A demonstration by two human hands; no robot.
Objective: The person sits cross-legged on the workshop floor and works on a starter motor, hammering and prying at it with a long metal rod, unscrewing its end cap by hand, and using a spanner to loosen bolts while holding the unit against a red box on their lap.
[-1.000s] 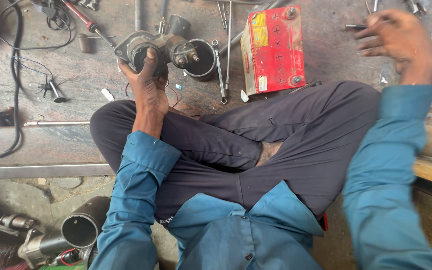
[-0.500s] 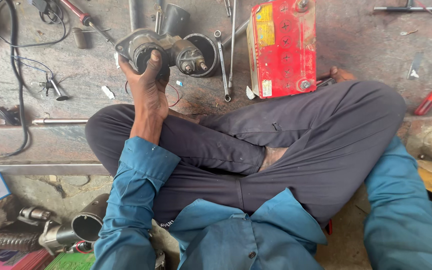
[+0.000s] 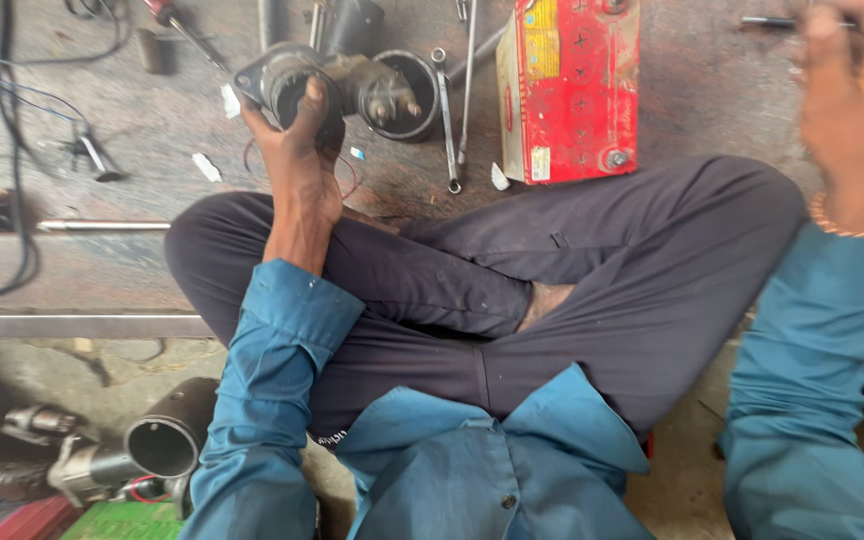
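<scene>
While left hand (image 3: 297,150) grips one starter motor (image 3: 337,85), one red battery (image 3: 567,90) beside.

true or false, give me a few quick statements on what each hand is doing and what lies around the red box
1. The left hand grips a grey motor housing. True.
2. The red battery sits on the person's lap. False: it lies on the floor, beyond the knees.
3. The right hand is raised at the picture's right edge. True.
4. A spanner lies right of the battery. False: it lies to its left.
</scene>
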